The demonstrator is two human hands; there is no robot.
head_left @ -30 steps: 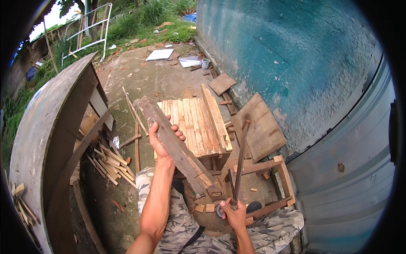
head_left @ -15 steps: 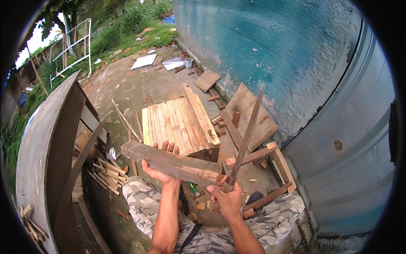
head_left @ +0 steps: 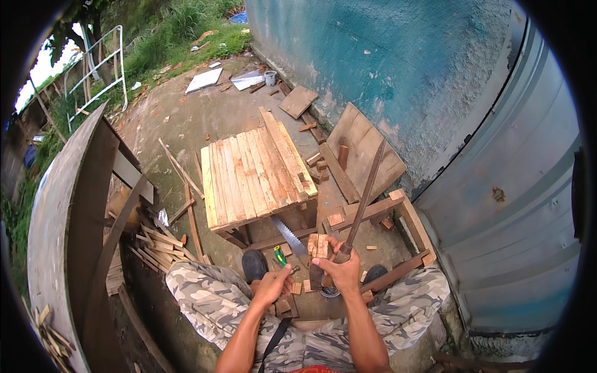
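Note:
My right hand [head_left: 339, 270] is closed round the wooden handle of a long, rusty, tapering tool like a file [head_left: 365, 199], its blade pointing up and away. The same hand also grips a dark wooden beam [head_left: 318, 247], seen nearly end-on with its pale, notched end up. My left hand [head_left: 273, 287] is off the beam, fingers loosely curled and apart from the thumb. It hovers over a hammer with a green and yellow handle [head_left: 280, 256], on the ground between my feet; whether they touch is unclear. A saw blade [head_left: 288, 235] juts from under the slatted table.
A low table of pale slats [head_left: 245, 177] stands ahead, with a notched batten [head_left: 283, 149] on top. At right lie a wooden frame [head_left: 413, 227] and a square board [head_left: 364, 152] against the blue wall [head_left: 373, 62]. Scrap sticks [head_left: 163, 245] and a large curved panel [head_left: 62, 199] are at left.
My left hand has let go of the beam and moved down toward the hammer. The beam has swung from lying crosswise to nearly end-on, held by the right hand alone.

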